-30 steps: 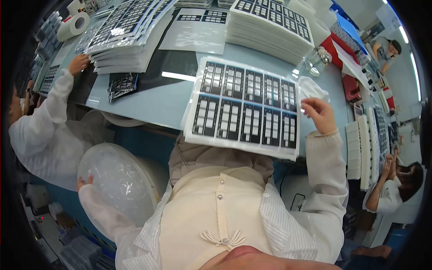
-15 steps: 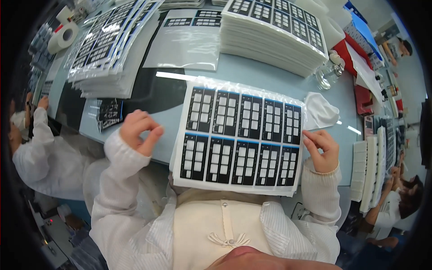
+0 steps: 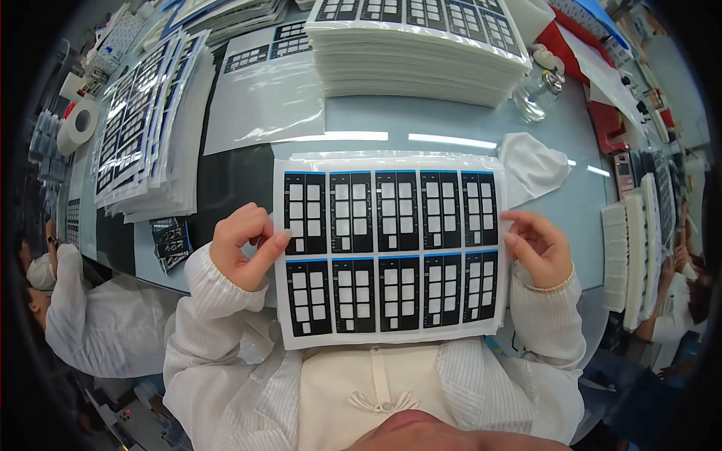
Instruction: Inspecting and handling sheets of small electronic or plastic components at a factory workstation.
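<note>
A stack of white sheets printed with black label panels (image 3: 376, 254) lies in front of me at the table's near edge. Each panel has white windows and a blue top stripe. At the stack's left edge, my left hand (image 3: 247, 246) is closed, its thumb tip against the top sheet's margin. My right hand (image 3: 540, 249) pinches the right edge, thumb and forefinger close together. A crumpled white cloth (image 3: 534, 167) lies just beyond the right corner.
A tall stack of similar sheets (image 3: 414, 68) stands at the back. Another leaning pile (image 3: 143, 135) is at the left, near a white roll (image 3: 77, 126). Beyond the cloth are a glass bottle (image 3: 538, 98) and a red box (image 3: 575, 49). Co-workers sit at both sides.
My left hand has come right and down to the stack's left edge. The sheets now lie straighter before me, with the right hand still at their right edge. The view has shifted.
</note>
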`<state>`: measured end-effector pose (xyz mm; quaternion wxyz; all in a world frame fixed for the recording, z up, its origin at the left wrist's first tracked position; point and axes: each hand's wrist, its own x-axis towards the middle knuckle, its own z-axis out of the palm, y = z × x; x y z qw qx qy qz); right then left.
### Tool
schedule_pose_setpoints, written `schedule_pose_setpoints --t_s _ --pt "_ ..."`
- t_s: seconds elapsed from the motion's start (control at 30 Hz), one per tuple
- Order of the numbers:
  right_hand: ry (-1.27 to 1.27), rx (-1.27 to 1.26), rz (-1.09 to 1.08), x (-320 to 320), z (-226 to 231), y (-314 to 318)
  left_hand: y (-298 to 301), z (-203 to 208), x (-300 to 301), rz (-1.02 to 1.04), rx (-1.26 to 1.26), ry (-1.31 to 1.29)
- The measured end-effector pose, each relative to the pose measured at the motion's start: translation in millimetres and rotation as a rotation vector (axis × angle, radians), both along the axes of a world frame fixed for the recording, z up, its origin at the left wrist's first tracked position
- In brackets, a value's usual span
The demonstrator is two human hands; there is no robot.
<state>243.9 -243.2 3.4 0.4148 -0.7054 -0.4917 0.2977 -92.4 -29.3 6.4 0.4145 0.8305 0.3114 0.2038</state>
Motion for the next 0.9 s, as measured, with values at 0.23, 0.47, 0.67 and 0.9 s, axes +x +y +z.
schedule_pose_setpoints --t_s 0.23,0.47,0.67,0.9 --pt "0.547 -0.059 -0.279 -0.1 -2.5 0.7 12.1 2.8 15.8 -0.169 0.134 0.012" --pt "0.518 -0.102 -0.114 17.6 10.2 15.2 27.1 -3.0 10.4 -0.173 0.108 -0.157" --pt "0.411 0.120 0.022 26.9 1.4 15.3 17.9 -1.0 -6.1 -0.082 0.091 -0.308" --pt "0.417 0.325 0.043 30.0 -21.1 14.3 16.0 -1.0 -6.2 -0.082 0.237 -0.352"
